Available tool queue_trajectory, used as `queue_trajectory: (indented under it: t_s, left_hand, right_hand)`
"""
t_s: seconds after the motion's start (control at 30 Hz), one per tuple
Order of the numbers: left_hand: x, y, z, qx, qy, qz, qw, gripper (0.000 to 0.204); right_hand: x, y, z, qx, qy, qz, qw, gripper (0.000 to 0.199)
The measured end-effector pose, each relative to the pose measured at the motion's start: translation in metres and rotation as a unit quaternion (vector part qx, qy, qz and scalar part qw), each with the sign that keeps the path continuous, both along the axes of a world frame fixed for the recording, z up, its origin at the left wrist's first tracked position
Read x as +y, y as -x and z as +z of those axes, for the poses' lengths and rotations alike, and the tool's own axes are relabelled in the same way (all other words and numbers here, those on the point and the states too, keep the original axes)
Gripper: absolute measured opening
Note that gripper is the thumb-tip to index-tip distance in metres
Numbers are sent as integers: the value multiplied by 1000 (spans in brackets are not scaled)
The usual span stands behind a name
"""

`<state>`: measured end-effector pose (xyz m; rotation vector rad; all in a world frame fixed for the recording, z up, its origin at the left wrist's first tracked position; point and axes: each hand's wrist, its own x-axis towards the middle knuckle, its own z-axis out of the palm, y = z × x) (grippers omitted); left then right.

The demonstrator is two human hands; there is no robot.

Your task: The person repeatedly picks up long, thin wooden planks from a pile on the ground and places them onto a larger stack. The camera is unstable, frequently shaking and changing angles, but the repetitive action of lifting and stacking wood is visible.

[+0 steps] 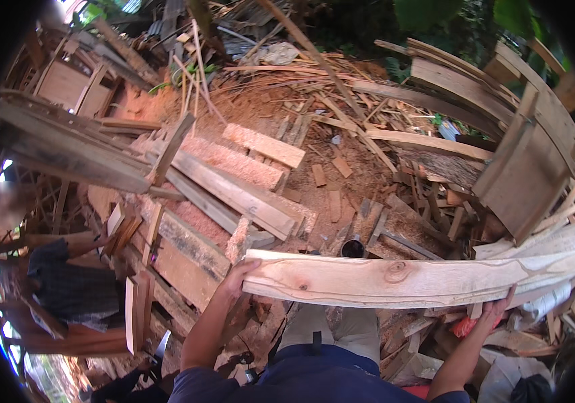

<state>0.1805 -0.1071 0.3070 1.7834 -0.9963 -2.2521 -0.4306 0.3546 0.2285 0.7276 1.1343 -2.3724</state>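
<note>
A long pale wooden plank (368, 277) with a knot and wavy grain lies crosswise in front of my body. My left hand (237, 277) is closed round its left end, the fingers partly hidden. Farther along, my right hand (492, 314) holds the lower edge toward the right end, fingertips against the wood. Part of that hand's grip is hidden by the plank. Just left of the right hand, a small wood block (475, 310) shows under the plank, with something red (463, 327) below it.
Sawdust-covered beams (234, 195) lie ahead on the left. A dark round container (352, 247) stands just beyond the plank. Scrap wood (428, 208) and a large wooden panel (526, 168) are on the right. At the left, another person (76, 282) handles short boards (121, 232).
</note>
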Motion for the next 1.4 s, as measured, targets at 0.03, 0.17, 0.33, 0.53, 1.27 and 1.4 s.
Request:
queue_trajectory:
  t_s: [0.03, 0.17, 0.33, 0.53, 1.27, 1.4]
  left_hand:
    - [4, -2, 0, -6, 4, 39, 999, 59]
    - [-16, -25, 13, 157, 44, 149, 975, 77]
    - [67, -3, -43, 299, 63, 310, 900, 65]
    - [161, 199, -34, 427, 69, 200, 879, 93]
    - [21, 110, -70, 303, -5, 482, 822, 67]
    - [5, 92, -106, 314, 6, 455, 833, 70]
  right_hand:
    - [0, -2, -2, 4, 1, 6, 1000, 65]
    - [-31, -21, 22, 42, -33, 27, 998, 54]
    - [-103, -70, 32, 24, 74, 34, 996, 56]
    - [-206, -192, 67, -30, 127, 83, 988, 61]
    - [-249, -132, 60, 281, -373, 852, 237, 94]
    - [-218, -149, -13, 94, -292, 875, 374, 78]
